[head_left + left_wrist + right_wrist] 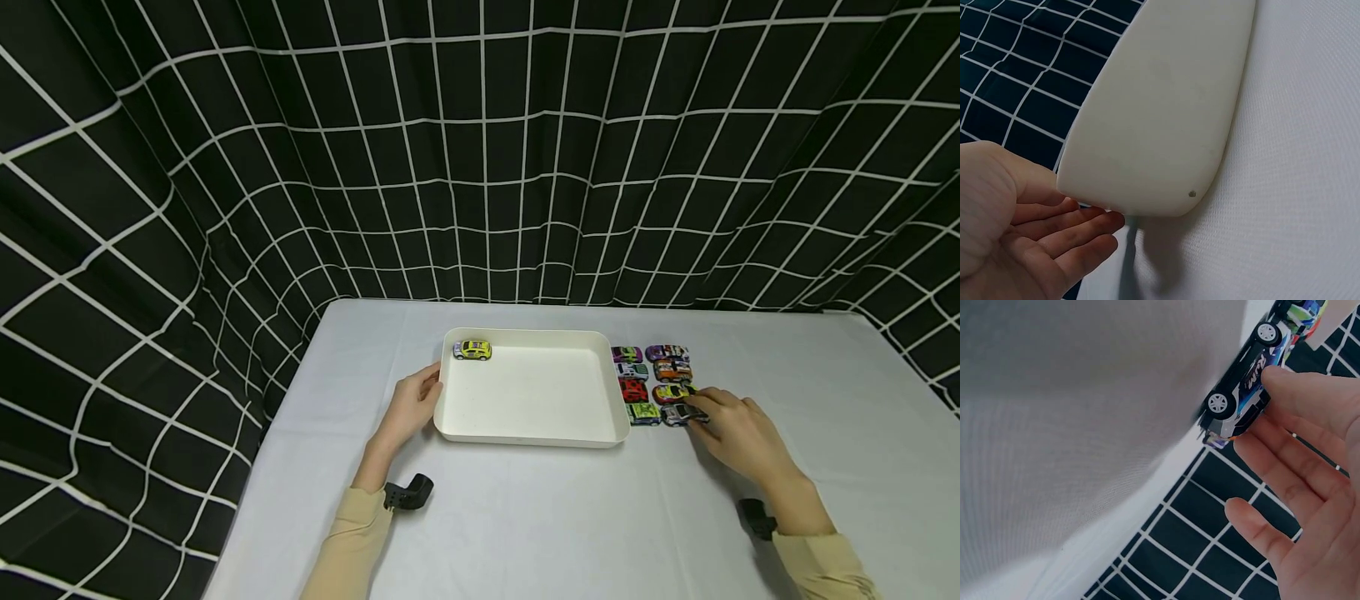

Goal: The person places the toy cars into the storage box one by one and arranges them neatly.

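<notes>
While tan sleeves [348, 533] come in over the near edge of the white tabletop [555, 517], each wrist bears a black device [408, 492]. Toward the tabletop's right edge, the right hand [738, 433] has its thumb and fingers close about the right end of a grey-and-black car [1250, 381] — a narrow grip, with the little finger standing apart. That car lies on the tabletop, at the near right corner of a two-column block of eight toy cars. On the left, the left hand [411, 406] touches the left wall of a white tray [528, 442], its fingers loosely extended rather than clenched; whether the thumb tip presses the rim, I cannot tell. Just outside the tray's right edge, beside the grey-and-black car, sits a yellow-green car [643, 414]. Next row back: a red car [633, 391] and a yellow-and-red car [670, 393], the latter just by the right fingertips. Beyond come a pale car [632, 372] and an orange car [672, 372], then two purple ones. Inside the tray, near its far left corner, stands a yellow car [472, 350]. Past the tabletop's far edge hangs a black curtain [495, 167] — ruled with a white grid.
</notes>
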`<state>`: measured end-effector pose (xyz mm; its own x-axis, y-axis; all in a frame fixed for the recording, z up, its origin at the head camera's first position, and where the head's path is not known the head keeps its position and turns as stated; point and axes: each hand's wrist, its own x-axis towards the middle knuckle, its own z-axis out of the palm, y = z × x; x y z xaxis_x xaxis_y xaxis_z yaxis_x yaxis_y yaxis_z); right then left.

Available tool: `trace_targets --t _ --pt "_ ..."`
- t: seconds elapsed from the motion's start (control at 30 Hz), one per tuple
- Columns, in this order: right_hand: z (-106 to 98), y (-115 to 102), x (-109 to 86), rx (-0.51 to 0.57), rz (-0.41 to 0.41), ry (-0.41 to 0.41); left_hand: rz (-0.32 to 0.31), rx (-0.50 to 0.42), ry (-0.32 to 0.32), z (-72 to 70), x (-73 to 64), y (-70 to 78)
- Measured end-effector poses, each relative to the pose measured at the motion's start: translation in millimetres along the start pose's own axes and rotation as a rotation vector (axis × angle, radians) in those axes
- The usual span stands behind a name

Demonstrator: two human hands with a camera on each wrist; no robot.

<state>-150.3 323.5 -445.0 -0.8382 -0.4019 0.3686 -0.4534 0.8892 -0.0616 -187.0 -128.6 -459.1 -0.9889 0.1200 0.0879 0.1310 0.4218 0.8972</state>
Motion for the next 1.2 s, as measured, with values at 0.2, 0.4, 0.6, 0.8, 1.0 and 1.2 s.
trace_targets --t 0.2,0.4,0.6,0.8,1.0,1.2 --pt "1.3 2.9 0.7 -0.004 0.007 -0.028 0.012 0.001 0.002 0.0 -0.1 0.6" --pt "2.1 4.9 0.2 -0.003 0.004 -0.020 0.023 0.001 0.007 -0.3 -0.3 1.2" --pt "2.0 5.3 -0.4 0.001 -0.001 0.002 0.020 -0.002 0.004 -0.3 -0.3 1.5" --pt "1.5 5.1 -0.2 0.001 0.006 -0.006 0.013 -0.003 0.002 0.3 -0.2 -0.1" --pt "1.4 4.4 0.1 -0.004 0.010 -0.005 0.005 -0.003 -0.004 0.3 0.4 0.6" --pt "-2.4 3.4 0.1 -0.007 -0.004 0.015 -0.001 -0.005 -0.003 -0.4 0.2 1.5"
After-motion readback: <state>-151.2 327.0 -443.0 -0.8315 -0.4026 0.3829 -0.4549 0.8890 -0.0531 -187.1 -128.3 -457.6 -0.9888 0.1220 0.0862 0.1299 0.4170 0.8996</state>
